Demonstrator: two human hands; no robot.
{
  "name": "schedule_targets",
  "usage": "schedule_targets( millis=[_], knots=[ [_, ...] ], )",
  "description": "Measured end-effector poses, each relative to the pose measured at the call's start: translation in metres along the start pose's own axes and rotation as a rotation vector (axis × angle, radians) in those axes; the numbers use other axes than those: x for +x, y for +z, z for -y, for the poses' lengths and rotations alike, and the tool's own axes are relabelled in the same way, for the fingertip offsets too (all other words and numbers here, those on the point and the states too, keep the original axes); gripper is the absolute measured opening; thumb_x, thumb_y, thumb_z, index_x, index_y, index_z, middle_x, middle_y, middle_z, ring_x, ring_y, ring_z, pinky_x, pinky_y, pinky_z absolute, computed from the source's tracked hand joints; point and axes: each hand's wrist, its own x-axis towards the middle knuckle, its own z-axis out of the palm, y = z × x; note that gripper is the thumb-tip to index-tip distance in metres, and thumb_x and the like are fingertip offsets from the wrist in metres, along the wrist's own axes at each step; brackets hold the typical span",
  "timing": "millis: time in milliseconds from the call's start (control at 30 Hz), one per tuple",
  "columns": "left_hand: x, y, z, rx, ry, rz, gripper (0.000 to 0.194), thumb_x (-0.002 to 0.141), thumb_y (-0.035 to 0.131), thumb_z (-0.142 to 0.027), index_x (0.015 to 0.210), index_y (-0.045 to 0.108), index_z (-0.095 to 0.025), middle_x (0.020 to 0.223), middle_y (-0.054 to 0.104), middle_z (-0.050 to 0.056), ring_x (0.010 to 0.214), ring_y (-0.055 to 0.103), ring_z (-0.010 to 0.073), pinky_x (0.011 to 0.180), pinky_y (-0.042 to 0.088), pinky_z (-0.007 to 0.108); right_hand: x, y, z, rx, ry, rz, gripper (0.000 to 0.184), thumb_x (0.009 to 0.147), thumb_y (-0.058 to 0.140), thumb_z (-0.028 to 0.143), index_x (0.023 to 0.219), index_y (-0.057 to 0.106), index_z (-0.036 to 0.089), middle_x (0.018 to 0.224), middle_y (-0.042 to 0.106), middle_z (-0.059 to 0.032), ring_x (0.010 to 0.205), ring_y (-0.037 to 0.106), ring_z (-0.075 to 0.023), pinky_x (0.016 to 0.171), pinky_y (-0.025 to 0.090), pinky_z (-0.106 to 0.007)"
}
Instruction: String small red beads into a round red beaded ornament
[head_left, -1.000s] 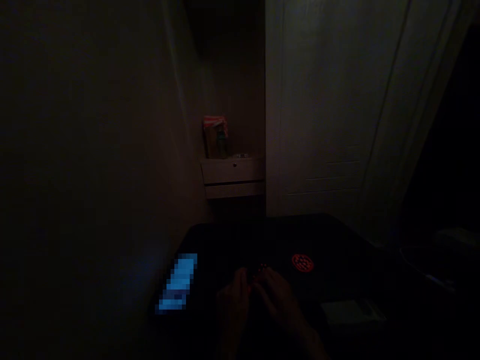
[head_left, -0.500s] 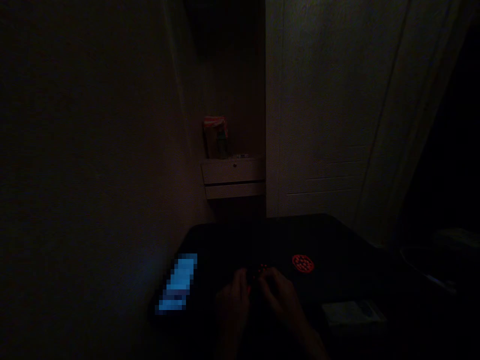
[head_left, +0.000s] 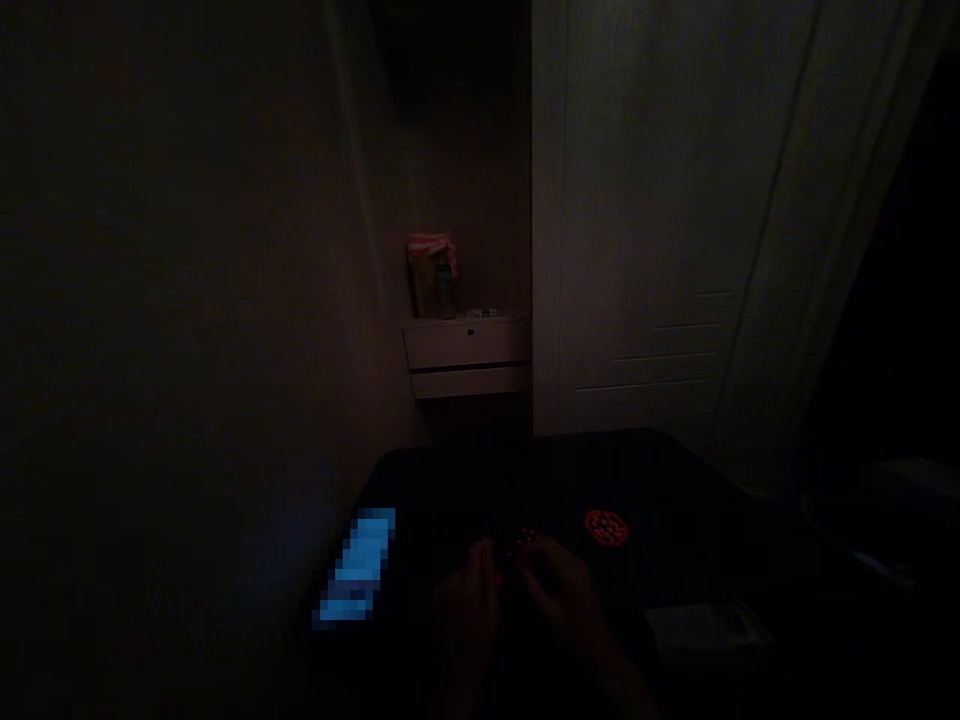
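Note:
The scene is very dark. My left hand (head_left: 468, 597) rests low over the dark table, fingers bent and pressed together, with a small red piece (head_left: 498, 578) at its fingertips. To its right, my right hand (head_left: 562, 590) is closed in a pinch; whatever is between thumb and forefinger does not show. Just beyond its fingertips lie several small red bead-like dots (head_left: 528, 536). A round red-rimmed dish (head_left: 606, 528) with red pieces in it sits further right. Between the two hands there is a narrow gap.
A lit phone (head_left: 356, 568), its screen blurred out, is at the table's left edge. A pale flat packet (head_left: 705, 627) lies right of my hands. Behind the dark table (head_left: 480, 475) are a drawer unit (head_left: 469, 347) bearing a bottle (head_left: 445, 290), and a pale panelled door (head_left: 645, 220).
My right hand's fingertips have drawn a little to the right, away from my left hand, and curled into a pinch. My left hand has hardly moved.

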Motion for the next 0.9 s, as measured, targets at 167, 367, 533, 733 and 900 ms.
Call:
schedule_targets(
  millis=[167,367,533,733,900],
  knots=[
    [0.0005,-0.0015,-0.0012,0.002,0.013,-0.027,0.033,0.096,0.047,-0.010,0.119,0.068,-0.021,0.103,0.080,0.006,0.081,0.076,0.0169,0.071,0.055,0.023,0.0004,-0.0002,0.0000,-0.005,-0.010,0.003,0.017,0.095,0.060,0.021,0.107,0.071,0.025,0.101,0.076,-0.0060,0.093,0.073,-0.0221,0.084,0.058,-0.033],
    [0.0020,-0.0043,-0.0025,-0.025,-0.010,-0.036,0.031,0.097,0.047,-0.011,0.116,0.069,-0.021,0.106,0.080,0.004,0.084,0.076,0.0172,0.070,0.055,0.024,0.0017,-0.0008,0.0002,-0.014,-0.033,0.027,0.017,0.099,0.058,0.024,0.104,0.075,0.025,0.097,0.075,-0.0058,0.089,0.073,-0.0213,0.080,0.059,-0.032],
    [0.0014,-0.0033,-0.0024,0.004,0.002,-0.005,0.032,0.095,0.049,-0.009,0.121,0.067,-0.020,0.107,0.079,0.005,0.083,0.076,0.0173,0.070,0.055,0.024,0.0015,-0.0007,-0.0013,-0.024,-0.032,0.016,0.017,0.100,0.058,0.028,0.097,0.074,0.024,0.092,0.074,-0.0048,0.085,0.071,-0.0208,0.077,0.058,-0.031],
    [0.0005,-0.0037,-0.0029,0.035,0.016,-0.011,0.032,0.095,0.050,-0.009,0.120,0.067,-0.020,0.103,0.079,0.005,0.081,0.076,0.0174,0.069,0.055,0.024,0.0018,-0.0012,-0.0008,-0.025,-0.041,0.003,0.022,0.102,0.054,0.036,0.094,0.071,0.023,0.087,0.072,-0.0044,0.080,0.070,-0.0198,0.073,0.057,-0.030],
    [0.0011,-0.0020,-0.0026,0.027,0.027,-0.047,0.032,0.095,0.048,-0.009,0.117,0.069,-0.020,0.099,0.080,0.005,0.077,0.076,0.0175,0.067,0.055,0.023,0.0009,-0.0012,-0.0001,-0.031,-0.035,0.001,0.021,0.102,0.054,0.036,0.091,0.068,0.023,0.085,0.071,-0.0031,0.078,0.069,-0.0191,0.071,0.056,-0.029]
  ],
)
